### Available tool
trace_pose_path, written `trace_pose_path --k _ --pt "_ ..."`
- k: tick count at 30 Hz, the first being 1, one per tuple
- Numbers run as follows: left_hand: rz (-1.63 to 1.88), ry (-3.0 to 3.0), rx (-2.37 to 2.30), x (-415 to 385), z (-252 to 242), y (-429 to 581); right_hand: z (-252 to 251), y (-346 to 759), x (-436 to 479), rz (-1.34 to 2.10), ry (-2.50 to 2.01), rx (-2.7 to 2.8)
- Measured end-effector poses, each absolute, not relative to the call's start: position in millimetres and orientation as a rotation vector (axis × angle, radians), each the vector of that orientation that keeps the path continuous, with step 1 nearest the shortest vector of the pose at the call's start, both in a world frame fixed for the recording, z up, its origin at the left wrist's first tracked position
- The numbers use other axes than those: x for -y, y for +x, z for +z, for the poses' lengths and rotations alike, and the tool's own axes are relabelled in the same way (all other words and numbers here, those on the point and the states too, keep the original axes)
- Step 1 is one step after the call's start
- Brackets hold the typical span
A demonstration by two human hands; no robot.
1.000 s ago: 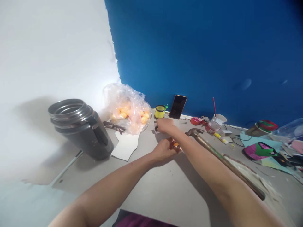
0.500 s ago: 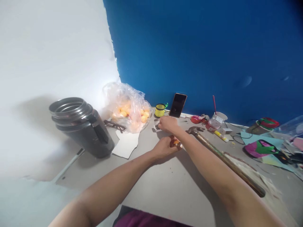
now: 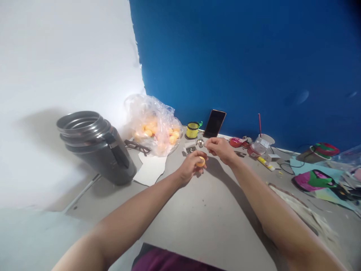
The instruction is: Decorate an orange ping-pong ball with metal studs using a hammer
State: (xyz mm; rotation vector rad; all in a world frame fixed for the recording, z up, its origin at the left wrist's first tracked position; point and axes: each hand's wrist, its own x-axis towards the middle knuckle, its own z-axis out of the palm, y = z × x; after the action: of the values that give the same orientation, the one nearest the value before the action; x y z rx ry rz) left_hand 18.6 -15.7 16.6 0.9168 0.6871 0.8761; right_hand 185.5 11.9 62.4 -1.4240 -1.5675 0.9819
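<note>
My left hand (image 3: 192, 166) has its fingers wrapped round a small orange ball (image 3: 200, 162) just above the tabletop. To its right and slightly further off, my right hand (image 3: 220, 149) is closed in a pinch; whatever lies between the fingertips is too small to make out. A shiny silver round object (image 3: 200, 142) shows just left of those fingertips. Beyond my left hand sits a small container of dark metallic bits (image 3: 190, 149), partly hidden by the hand. A yellow mesh cup (image 3: 192, 130) with a green tab stands behind it.
A large dark thermos (image 3: 97, 150) stands at left. Nearby are glasses (image 3: 138, 146), white paper (image 3: 149, 169) and a clear bag of orange balls (image 3: 158, 131). A phone (image 3: 214, 123) leans on the blue wall. At right are a white cup (image 3: 263, 143), yellow tube (image 3: 265, 163) and cloth (image 3: 307, 214).
My right hand has drawn back to the right from the small container, uncovering it and the silver object. My left hand has turned, showing the orange ball. My right arm now hides most of the hammer.
</note>
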Motion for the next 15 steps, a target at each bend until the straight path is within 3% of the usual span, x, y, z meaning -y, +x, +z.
trace_pose_path --k 9,12,15 --pt "0.859 0.981 -0.674 14.8 10.3 20.8 35.6 188.7 44.8 -0.153 -1.538 2.052" --pt "0.866 0.977 -0.717 15.6 10.2 20.2 28.2 185.2 50.3 -0.251 -1.488 2.084" --pt "0.870 0.965 -0.768 14.9 12.1 19.1 25.6 184.5 52.8 -0.119 -1.446 2.030"
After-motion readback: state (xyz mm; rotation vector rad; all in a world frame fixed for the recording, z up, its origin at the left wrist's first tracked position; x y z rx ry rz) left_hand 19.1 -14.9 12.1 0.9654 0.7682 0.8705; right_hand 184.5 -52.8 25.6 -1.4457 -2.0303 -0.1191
